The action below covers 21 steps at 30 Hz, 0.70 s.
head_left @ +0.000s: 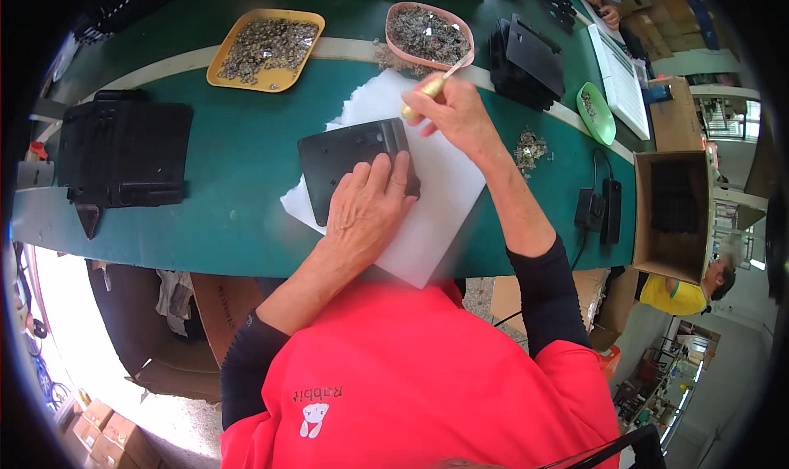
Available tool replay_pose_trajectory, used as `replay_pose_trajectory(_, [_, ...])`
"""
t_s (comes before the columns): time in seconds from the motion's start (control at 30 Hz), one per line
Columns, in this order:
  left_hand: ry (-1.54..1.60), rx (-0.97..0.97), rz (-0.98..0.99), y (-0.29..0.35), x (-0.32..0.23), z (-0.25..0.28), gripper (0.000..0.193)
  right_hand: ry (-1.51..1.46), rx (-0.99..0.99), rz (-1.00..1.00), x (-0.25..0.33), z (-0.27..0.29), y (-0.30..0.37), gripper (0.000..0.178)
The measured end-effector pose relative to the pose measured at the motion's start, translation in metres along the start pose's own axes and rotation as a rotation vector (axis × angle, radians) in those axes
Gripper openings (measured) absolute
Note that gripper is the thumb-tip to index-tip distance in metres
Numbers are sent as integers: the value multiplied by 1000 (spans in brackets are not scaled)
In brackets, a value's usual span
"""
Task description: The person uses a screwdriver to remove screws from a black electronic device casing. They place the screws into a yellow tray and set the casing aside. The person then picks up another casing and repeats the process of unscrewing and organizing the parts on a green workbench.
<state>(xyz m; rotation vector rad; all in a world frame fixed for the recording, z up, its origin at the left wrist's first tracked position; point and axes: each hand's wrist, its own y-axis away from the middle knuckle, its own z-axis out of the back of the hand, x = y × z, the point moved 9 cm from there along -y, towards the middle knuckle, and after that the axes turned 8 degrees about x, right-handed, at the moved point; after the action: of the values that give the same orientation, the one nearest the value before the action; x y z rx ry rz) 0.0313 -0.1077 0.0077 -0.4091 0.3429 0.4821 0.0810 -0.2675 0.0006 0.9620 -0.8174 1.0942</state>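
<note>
My left hand (367, 202) lies with its fingers stretched over a flat black plastic part (337, 161). That part rests on a white sheet (440, 206) with a ragged far edge. My right hand (460, 115) is raised beyond the part, with its fingers closed around a small hand tool with a yellow handle (421, 97) and a thin metal tip. The tip points at the near rim of a pink tray (396, 14) full of small metal pieces. I cannot make out the tool's exact kind.
A yellow tray (215, 74) of small metal pieces sits at the far left. Black plastic parts are stacked at left (123, 152) and far right (530, 62). A green bowl (606, 124), loose metal pieces (528, 150) and a black adapter (588, 208) with cable lie right. Another person's hand (609, 15) shows beyond.
</note>
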Motion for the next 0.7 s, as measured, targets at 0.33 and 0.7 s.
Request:
replay_pose_trajectory(0.33, [30,-13,-3,2,-1,4,60,552,48,234,34,-20,-24,33])
replay_pose_trajectory(0.7, [60,-56,-3,3,-2,10,47,464,-239,213,22,-25,22,15])
